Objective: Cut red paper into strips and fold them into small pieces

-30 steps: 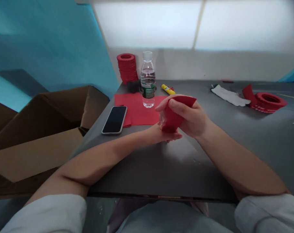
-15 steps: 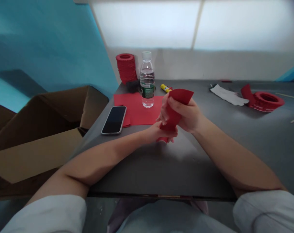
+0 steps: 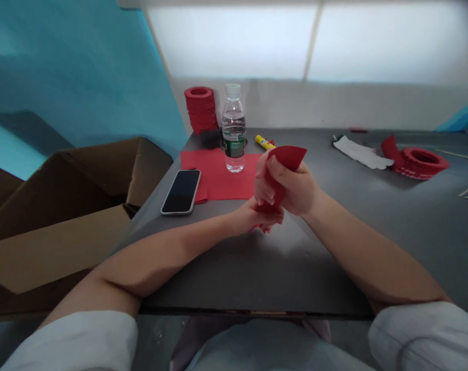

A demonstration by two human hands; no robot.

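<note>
My right hand (image 3: 291,188) wraps around a piece of red paper (image 3: 290,156) rolled into a cone, its wide end pointing up and away. My left hand (image 3: 253,219) pinches the narrow lower end of the same paper from below, just above the dark grey table (image 3: 257,263). Both hands meet near the table's middle, in front of a flat red paper sheet (image 3: 218,175).
A water bottle (image 3: 234,129) stands on the red sheet, a phone (image 3: 182,191) lies to its left, a yellow glue stick (image 3: 264,141) behind. Red paper rings are stacked at the back left (image 3: 200,108) and lie at the right (image 3: 425,158) beside white cloth (image 3: 359,152). An open cardboard box (image 3: 64,206) sits left.
My right hand has rolled the red paper tighter and turned it more upright. My left hand stays at the lower end. The hands drifted slightly left.
</note>
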